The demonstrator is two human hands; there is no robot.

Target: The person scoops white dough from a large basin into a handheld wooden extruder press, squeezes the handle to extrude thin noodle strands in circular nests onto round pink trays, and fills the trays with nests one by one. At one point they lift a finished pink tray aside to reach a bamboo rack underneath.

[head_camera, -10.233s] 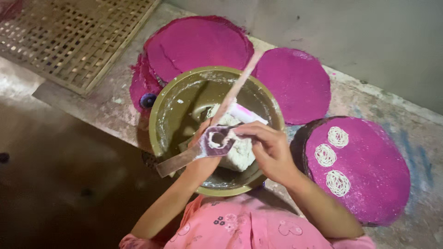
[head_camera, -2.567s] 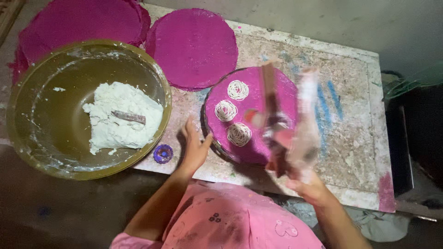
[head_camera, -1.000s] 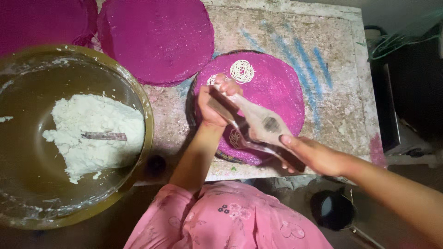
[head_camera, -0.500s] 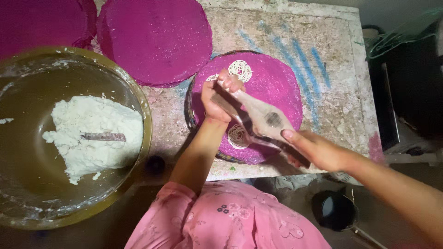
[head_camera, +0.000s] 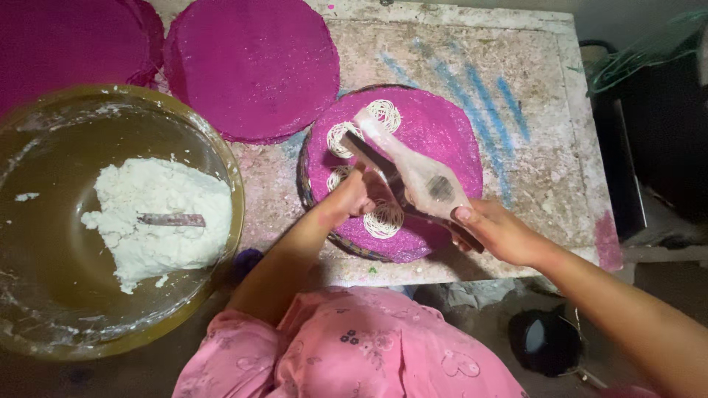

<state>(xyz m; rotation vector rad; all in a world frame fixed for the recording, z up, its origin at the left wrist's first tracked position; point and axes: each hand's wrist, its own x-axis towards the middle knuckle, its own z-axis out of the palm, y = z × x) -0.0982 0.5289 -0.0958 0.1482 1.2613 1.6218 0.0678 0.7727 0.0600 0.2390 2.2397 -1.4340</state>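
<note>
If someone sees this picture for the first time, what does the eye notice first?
First, the bright pink round mat at the centre of the table, with four white noodle coils on it. Over it the left hand and right hand hold a wooden press. At left, a big bowl holds white dough.

Left hand (head_camera: 354, 199) and right hand (head_camera: 494, 232) both closed, close together.

A fourth noodle coil (head_camera: 383, 219) now lies by the left hand (head_camera: 355, 197).
</note>
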